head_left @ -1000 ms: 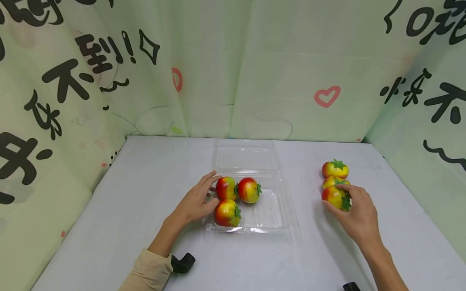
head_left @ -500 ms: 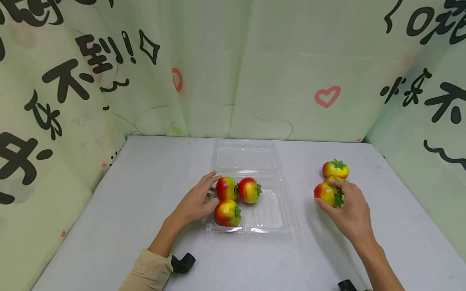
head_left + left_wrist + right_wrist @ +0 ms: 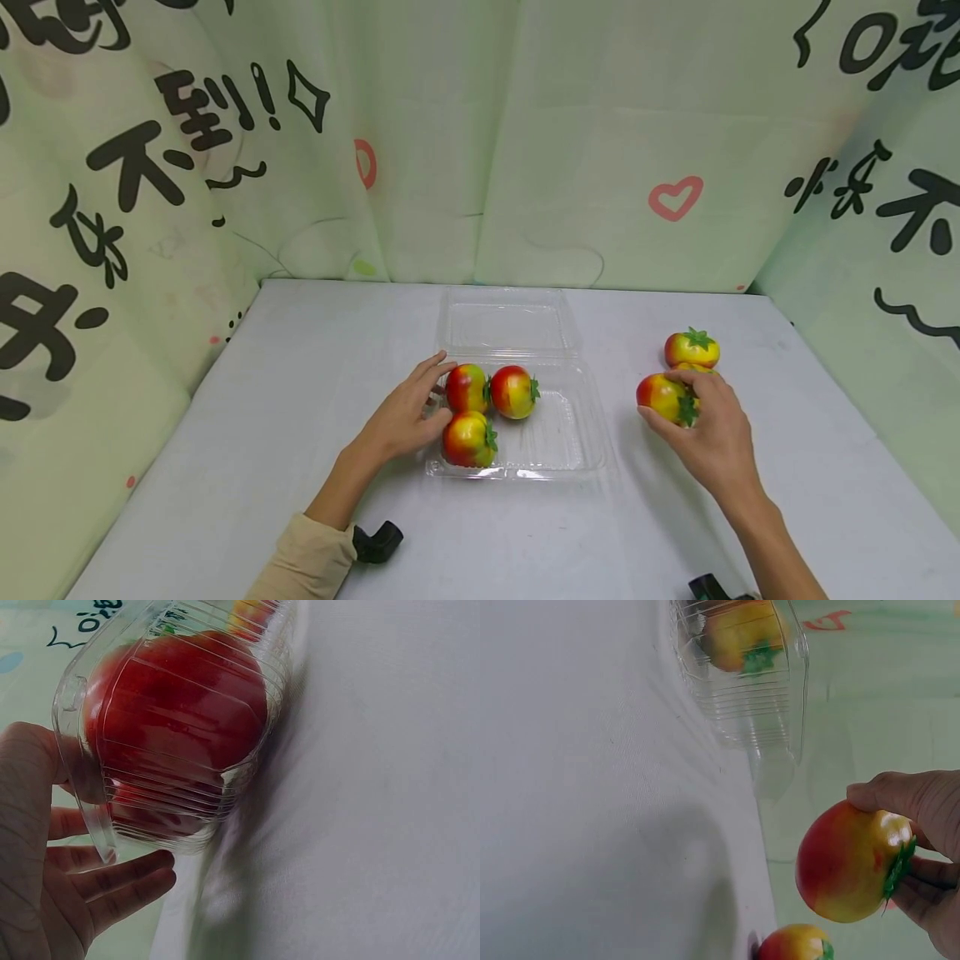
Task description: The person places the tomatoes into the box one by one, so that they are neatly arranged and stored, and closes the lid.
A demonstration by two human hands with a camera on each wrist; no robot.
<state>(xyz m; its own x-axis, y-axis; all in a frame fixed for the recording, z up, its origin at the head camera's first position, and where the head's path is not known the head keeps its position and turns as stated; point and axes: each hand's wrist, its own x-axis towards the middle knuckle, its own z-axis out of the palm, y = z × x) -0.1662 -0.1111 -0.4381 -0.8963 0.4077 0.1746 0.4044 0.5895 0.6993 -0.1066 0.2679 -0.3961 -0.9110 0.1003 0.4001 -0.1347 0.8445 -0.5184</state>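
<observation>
In the head view, my right hand (image 3: 712, 437) grips a red-and-yellow persimmon-like fruit (image 3: 658, 396) with a green leafy cap. The right wrist view shows this held fruit (image 3: 847, 862) between thumb and fingers. At the middle, a clear plastic clamshell container (image 3: 558, 429) lies with its lid folded back. Three similar fruits sit in its left part: a back-left fruit (image 3: 465, 387), a back-right fruit (image 3: 513, 392) and a front fruit (image 3: 468, 440). My left hand (image 3: 405, 417) holds the container's left side; in the left wrist view its thumb hooks over the rim, two fingers extended outside.
Two more fruits stand on the right of the white table (image 3: 577, 542): a far fruit (image 3: 690, 346) and another partly hidden behind my right hand. The open lid (image 3: 506, 321) lies toward the back. A printed green curtain (image 3: 585, 150) surrounds the table's back and sides.
My right hand has moved left with the fruit in its grip, away from the two fruits behind it. My left hand and the container have stayed put.
</observation>
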